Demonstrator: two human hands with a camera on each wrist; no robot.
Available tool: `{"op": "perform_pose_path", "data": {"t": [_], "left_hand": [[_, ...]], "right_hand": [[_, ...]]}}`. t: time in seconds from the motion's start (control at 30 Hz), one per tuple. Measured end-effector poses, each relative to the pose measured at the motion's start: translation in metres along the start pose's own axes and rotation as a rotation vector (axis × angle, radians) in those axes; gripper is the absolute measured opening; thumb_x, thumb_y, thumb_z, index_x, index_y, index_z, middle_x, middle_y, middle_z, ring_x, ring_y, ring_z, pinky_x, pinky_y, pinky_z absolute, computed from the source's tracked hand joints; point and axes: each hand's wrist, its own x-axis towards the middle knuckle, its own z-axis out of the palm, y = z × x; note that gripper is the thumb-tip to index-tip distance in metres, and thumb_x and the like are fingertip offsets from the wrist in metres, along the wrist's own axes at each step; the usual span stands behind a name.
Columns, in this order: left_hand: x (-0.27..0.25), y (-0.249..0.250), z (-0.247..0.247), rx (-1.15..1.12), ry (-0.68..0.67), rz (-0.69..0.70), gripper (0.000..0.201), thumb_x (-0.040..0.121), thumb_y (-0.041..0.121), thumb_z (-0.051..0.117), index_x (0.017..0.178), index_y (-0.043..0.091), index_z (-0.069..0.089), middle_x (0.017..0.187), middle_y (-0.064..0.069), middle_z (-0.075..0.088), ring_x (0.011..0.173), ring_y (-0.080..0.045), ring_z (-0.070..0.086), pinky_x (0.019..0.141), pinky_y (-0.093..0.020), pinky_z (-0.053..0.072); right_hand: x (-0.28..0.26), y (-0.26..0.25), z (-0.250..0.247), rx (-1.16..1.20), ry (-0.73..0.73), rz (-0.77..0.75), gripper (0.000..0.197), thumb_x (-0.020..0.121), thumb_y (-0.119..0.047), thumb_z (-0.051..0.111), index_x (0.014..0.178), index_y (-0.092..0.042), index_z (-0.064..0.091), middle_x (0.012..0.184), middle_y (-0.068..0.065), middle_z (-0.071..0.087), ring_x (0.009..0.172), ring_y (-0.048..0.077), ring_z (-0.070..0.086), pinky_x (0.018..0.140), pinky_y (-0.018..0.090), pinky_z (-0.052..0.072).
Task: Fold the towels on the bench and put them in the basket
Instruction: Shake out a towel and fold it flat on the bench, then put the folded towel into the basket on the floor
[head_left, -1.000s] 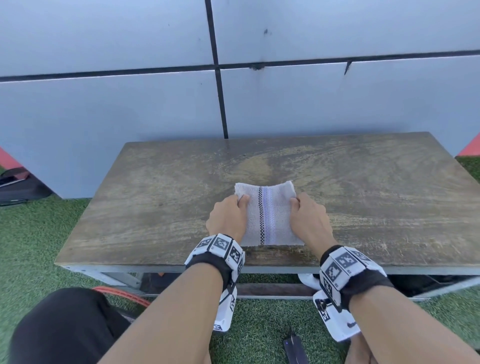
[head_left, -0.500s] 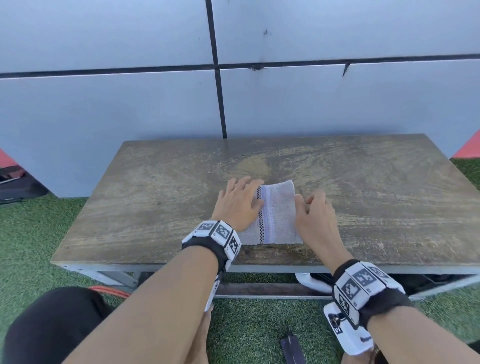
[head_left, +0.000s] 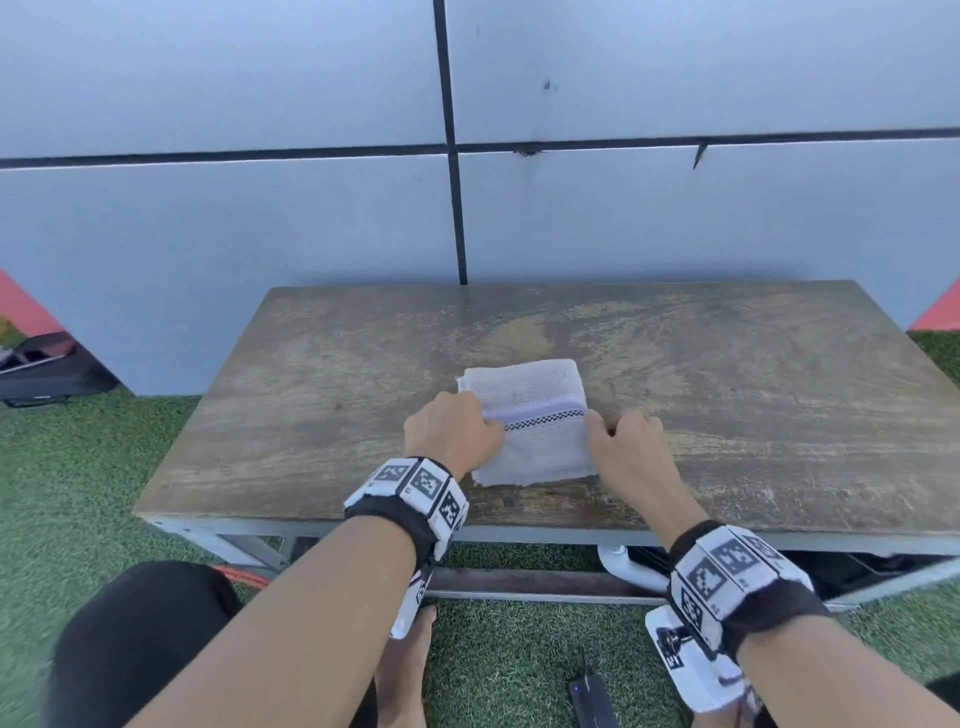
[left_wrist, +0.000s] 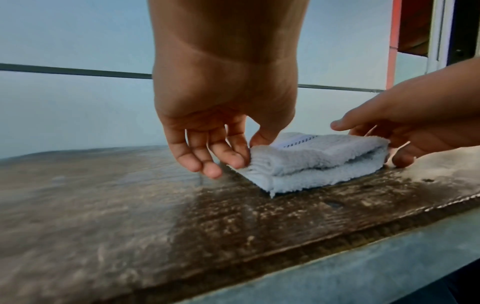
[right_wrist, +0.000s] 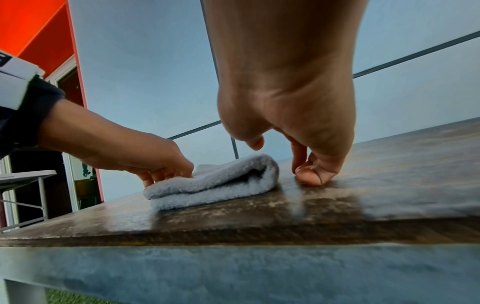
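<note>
Now folding towel (head_left: 527, 421) | left hand (head_left: 452, 434) pinches 9 o'clock edge | right hand (head_left: 626, 447) curled beside 3 o'clock, holding nothing | next: lift to basket, unseen

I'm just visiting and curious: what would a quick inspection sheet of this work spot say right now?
Surface: worn wooden bench on a grey metal frame, its top scuffed and stained.
Job's things: one small folded towel, pale with a checked stripe, lying flat near the bench's front edge; no basket in view.
Clutter: a dark flat object on the grass below; white items under the bench, too hidden to name.
Hands: left hand pinches the towel's left edge; right hand sits at its right edge, fingertips on the bench, grip unclear.
Cables: an orange hose or cord under the bench's left side.
Surroundings: grey panelled wall behind, artificial grass underfoot.
</note>
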Motion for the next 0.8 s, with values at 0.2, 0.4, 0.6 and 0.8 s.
{"op": "perform_pose_path", "data": {"t": [0.2, 0.4, 0.6, 0.8], "left_hand": [[-0.007, -0.001, 0.007, -0.067, 0.017, -0.167, 0.053, 0.096, 0.061, 0.037, 0.107, 0.011, 0.051, 0.092, -0.003, 0.061, 0.083, -0.027, 0.062, 0.067, -0.034, 0.045], [-0.005, -0.015, 0.019, -0.136, -0.083, -0.146, 0.053, 0.096, 0.065, 0.038, 0.099, 0.014, 0.052, 0.092, -0.006, 0.064, 0.081, -0.027, 0.062, 0.070, -0.038, 0.050], [0.002, -0.021, 0.020, -0.188, -0.128, -0.133, 0.041, 0.100, 0.057, 0.039, 0.092, 0.017, 0.047, 0.087, -0.003, 0.059, 0.079, -0.025, 0.059, 0.068, -0.037, 0.047], [0.006, -0.022, 0.020, -0.199, -0.189, -0.126, 0.037, 0.103, 0.050, 0.035, 0.106, 0.015, 0.048, 0.105, -0.010, 0.062, 0.095, -0.032, 0.061, 0.089, -0.048, 0.052]], "right_hand": [[0.012, -0.021, 0.015, -0.037, -0.066, -0.027, 0.072, 0.087, -0.070, 0.022, 0.118, -0.010, 0.048, 0.109, 0.019, 0.054, 0.094, 0.031, 0.053, 0.080, 0.043, 0.046], [0.021, -0.041, 0.016, -0.294, 0.036, -0.002, 0.061, 0.104, -0.048, 0.018, 0.135, -0.002, 0.044, 0.139, 0.025, 0.048, 0.130, 0.041, 0.043, 0.108, 0.054, 0.029], [0.032, -0.040, 0.026, -0.389, -0.015, -0.011, 0.062, 0.103, -0.050, 0.028, 0.139, -0.002, 0.042, 0.147, 0.021, 0.041, 0.138, 0.039, 0.034, 0.112, 0.054, 0.025], [0.032, -0.037, 0.024, -0.357, -0.039, -0.059, 0.042, 0.102, -0.043, 0.036, 0.127, -0.011, 0.048, 0.138, 0.014, 0.048, 0.132, 0.036, 0.040, 0.108, 0.053, 0.027]]}}
